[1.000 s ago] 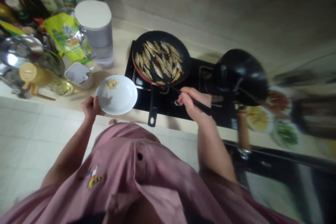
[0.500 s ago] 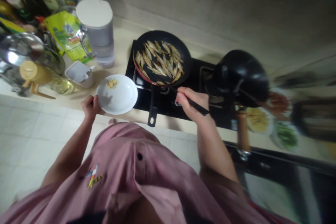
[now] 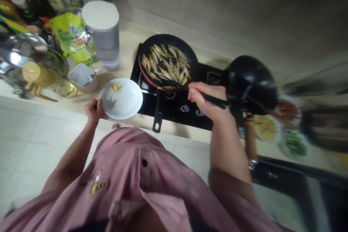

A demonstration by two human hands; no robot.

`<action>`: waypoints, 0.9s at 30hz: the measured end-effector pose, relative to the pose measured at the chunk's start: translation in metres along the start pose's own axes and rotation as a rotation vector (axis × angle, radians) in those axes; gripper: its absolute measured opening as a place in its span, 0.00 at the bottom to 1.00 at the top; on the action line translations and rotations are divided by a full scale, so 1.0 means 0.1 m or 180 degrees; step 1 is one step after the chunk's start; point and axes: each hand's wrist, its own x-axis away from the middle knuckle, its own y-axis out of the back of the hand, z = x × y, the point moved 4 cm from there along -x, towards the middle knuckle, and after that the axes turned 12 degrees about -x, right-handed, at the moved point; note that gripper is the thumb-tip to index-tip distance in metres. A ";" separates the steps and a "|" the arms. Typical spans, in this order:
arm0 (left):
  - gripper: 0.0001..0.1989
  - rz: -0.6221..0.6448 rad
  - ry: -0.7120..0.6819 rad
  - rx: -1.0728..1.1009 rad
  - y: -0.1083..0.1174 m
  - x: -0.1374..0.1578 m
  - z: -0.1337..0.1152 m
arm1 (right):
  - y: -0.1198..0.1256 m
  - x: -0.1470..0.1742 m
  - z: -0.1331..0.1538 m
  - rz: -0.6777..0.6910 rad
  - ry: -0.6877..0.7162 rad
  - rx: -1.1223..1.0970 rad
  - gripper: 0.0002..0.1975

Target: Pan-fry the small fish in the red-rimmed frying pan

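My left hand [image 3: 94,110] is closed at the left rim of a white plate [image 3: 127,103], which has a small heap of chopped pale yellow bits [image 3: 116,87] on it. The plate is at the counter's front edge, left of the stove. In my right hand [image 3: 209,99] is a pair of black chopsticks [image 3: 216,100], gripped near the pan's lower right rim; their tips are hard to make out. Several small browned fish [image 3: 165,63] lie spread in the black frying pan [image 3: 190,54]. The pan's handle [image 3: 157,116] points toward me.
A black wok [image 3: 252,79] with a wooden handle [image 3: 250,137] is on the right burner. Beyond it stand dishes of yellow food [image 3: 265,127], greens [image 3: 296,143] and reddish food [image 3: 288,110]. A water pitcher [image 3: 104,36], a white container [image 3: 83,76] and bottles crowd the left.
My right hand has moved right and slightly up with the chopsticks, away from the pan's handle. My left hand and the plate have stayed in place.
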 end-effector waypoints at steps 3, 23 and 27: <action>0.24 0.0009 0.0004 0.0015 0.00 0.00 0.01 | -0.14 -0.21 -0.10 -0.0170 0.0005 0.0031 0.12; 0.24 0.0071 0.0154 0.0054 -0.04 0.05 0.04 | -0.49 -0.39 -0.04 0.0212 0.0408 0.0205 0.13; 0.23 0.0063 0.0130 0.0032 -0.04 0.05 0.04 | -0.42 -0.36 -0.09 0.0030 0.0439 0.0492 0.14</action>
